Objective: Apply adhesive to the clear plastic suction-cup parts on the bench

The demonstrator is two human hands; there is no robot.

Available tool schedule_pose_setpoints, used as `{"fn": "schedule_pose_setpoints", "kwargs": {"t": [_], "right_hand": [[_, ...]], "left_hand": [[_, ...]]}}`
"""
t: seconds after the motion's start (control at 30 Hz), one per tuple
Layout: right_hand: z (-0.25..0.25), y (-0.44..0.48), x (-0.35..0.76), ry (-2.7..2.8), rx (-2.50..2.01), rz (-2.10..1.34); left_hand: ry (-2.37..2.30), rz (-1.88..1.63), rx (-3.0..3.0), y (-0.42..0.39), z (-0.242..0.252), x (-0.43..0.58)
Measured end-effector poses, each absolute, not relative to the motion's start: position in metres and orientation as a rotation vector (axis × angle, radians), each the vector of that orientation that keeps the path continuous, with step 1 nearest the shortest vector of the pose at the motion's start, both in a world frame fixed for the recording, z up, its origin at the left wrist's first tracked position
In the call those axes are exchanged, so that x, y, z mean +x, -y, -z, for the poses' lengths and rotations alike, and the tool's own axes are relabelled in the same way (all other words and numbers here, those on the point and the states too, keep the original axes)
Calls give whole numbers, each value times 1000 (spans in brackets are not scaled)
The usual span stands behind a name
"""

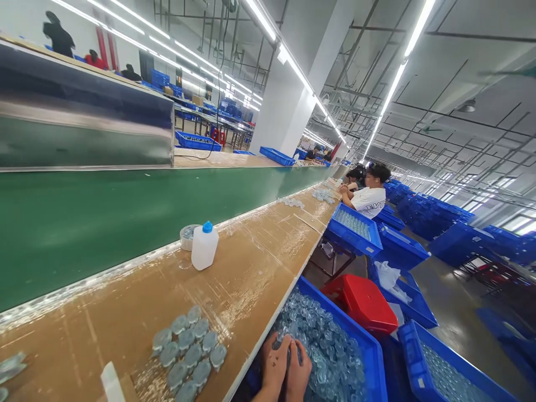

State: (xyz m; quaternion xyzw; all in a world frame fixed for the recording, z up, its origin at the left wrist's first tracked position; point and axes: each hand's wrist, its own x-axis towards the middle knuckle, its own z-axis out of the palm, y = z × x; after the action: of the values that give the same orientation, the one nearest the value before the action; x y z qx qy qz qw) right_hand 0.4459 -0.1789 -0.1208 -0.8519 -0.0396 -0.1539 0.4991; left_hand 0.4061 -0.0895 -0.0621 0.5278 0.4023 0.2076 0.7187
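The person's left hand [274, 364] and right hand [298, 377] are reaching side by side into a heap of clear, pale-blue moulded pieces [324, 349], and the two hands are close together at the bottom edge of the head view. The fingers [280, 347] are sinking among the pieces, but whether either hand is closing on one cannot be told. The heap is filling a blue plastic crate [371, 357] that is sitting just right of the long tabletop [255, 268]. On that tabletop, just left of the crate, rows of grey-blue discs [188, 352] are lying flat and touching one another. Farther left and beyond them, a white plastic bottle with a blue cap [205, 245] is standing upright just beside a round tape-like roll [189, 237]. A green conveyor belt [125, 223] is running along the tabletop's left edge. Small scattered heaps of pieces [291, 202] are lying far along the tabletop. On the right, a red plastic box [360, 304] is sitting between the crates, and another blue crate of pieces [444, 371] is standing on the near right. Far along, a co-worker in a white T-shirt [368, 202] is sitting at the tabletop, with hands raised near its edge and a full blue crate [354, 229] alongside.
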Motion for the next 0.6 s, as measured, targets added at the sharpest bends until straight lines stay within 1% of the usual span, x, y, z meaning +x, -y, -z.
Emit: {"fn": "schedule_pose_setpoints", "kwargs": {"t": [0.2,0.4,0.6], "right_hand": [[77,187,448,74,-2026,554],[18,173,442,165,-1946,682],[-24,158,429,292,-1919,802]], "left_hand": [[-765,-584,1176,98,7,399],[-725,-685,1122,103,-46,400],[-597,-783,1110,95,-91,375]]}}
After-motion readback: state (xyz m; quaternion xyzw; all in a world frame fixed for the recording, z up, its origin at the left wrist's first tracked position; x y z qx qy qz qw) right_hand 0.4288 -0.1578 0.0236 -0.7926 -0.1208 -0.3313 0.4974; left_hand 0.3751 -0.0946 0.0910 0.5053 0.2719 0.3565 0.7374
